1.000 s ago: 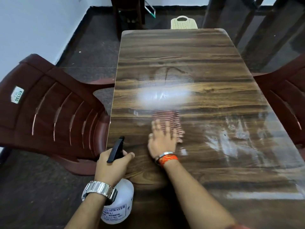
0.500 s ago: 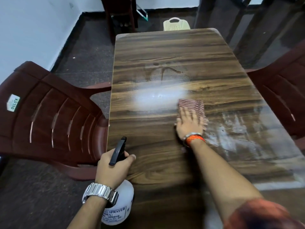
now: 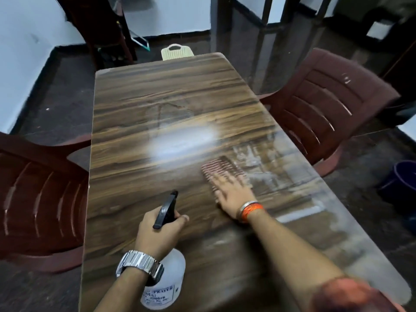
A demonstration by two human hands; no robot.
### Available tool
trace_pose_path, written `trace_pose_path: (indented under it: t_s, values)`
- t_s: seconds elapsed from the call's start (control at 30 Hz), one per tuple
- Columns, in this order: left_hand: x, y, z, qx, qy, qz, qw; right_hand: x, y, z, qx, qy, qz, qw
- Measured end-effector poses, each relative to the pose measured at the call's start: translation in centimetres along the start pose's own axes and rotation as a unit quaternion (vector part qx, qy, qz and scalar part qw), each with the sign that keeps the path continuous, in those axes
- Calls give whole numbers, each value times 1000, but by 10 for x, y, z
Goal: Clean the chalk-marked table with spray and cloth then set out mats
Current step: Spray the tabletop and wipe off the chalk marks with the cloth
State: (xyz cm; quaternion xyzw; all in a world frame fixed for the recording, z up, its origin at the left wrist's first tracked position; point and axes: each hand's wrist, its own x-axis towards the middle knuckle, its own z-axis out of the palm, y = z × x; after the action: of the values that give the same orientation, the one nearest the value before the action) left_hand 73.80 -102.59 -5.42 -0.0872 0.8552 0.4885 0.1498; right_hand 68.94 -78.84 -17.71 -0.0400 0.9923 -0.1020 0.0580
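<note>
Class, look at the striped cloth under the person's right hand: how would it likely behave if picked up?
The striped cloth lies flat under the right hand, so it is probably floppy and light. On the table it likely slides easily.

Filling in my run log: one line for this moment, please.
phase: wiping | right hand: flat on striped cloth | left hand: holds spray bottle | table: smears remain | mats: unseen

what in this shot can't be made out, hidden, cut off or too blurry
1. Spray bottle label, head view: the left hand and watch cover part of it and the print is blurred.
2. Striped cloth: motion blur and the right hand on it hide its near part.
3. White marks on the table, right side: smeared and under glare, shapes unreadable.
4. Cream chair past the far end: only its top shows.
5. Mats: none in view.
</note>
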Motion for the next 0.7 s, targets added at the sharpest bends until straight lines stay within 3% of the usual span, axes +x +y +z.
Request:
trace_pose_path:
  t_s: [0.13, 0.2, 0.3, 0.4, 0.5, 0.57, 0.7]
  values:
    - [-15, 7, 29, 8, 28, -4, 1000, 4, 140, -28, 54, 12, 262, 963]
    - [-22, 16, 48, 6, 50, -18, 999, 1, 160, -33, 64, 10, 311, 948]
    - [-27, 32, 79, -10, 71, -45, 996, 2, 130, -25, 44, 27, 230, 972]
    - [-27, 49, 112, -24, 82, -55, 995, -7, 78, -15, 48, -10, -11, 999]
    - [-28, 65, 136, -27, 92, -51, 994, -2, 66, -13, 11, -72, -205, 976]
    - [-28, 72, 142, -32, 95, -49, 994, 18, 90, -21, 2, -42, -193, 980]
    - [-30, 80, 140, -16, 111, -37, 993, 70, 175, -45, 31, -23, 50, 998]
